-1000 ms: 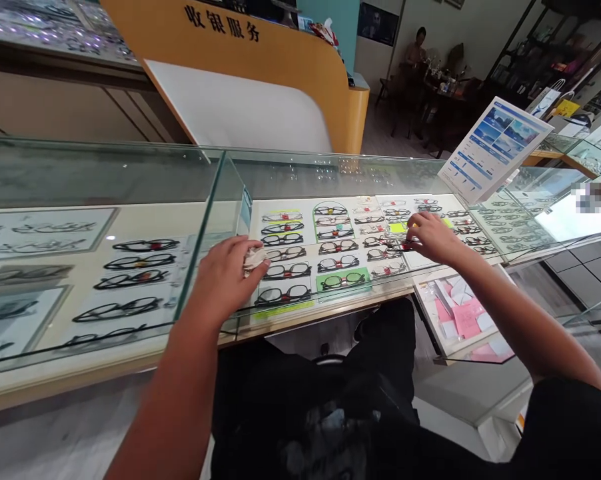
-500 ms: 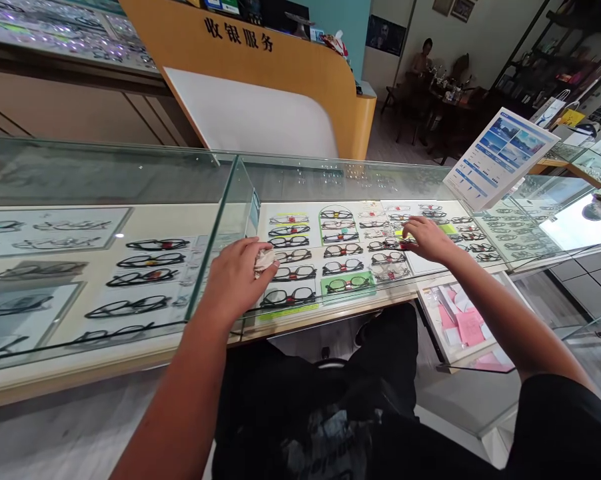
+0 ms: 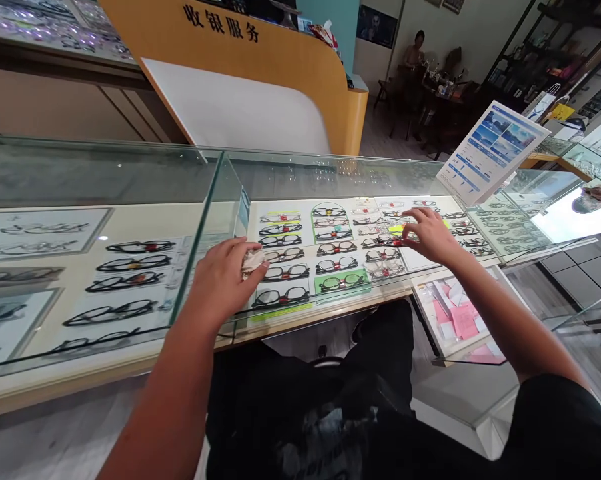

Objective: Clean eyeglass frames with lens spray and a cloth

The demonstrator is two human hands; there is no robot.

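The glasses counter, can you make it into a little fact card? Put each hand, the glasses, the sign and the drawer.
Left hand: curled around a crumpled pale wad; cloth or paper, I cannot tell
Right hand: at the rows of glasses; whether it touches any is unclear
Glasses: in rows inside the counter, one pair on a green card
Sign: white with blue pictures, tilted
Drawer: open, pink and white papers inside

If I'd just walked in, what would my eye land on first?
Probably the rows of eyeglasses in the glass display case, front and centre. Next, the left hand, holding a crumpled pale wad, and the right hand, over frames farther right. Beyond the case, the curved orange counter stands out.
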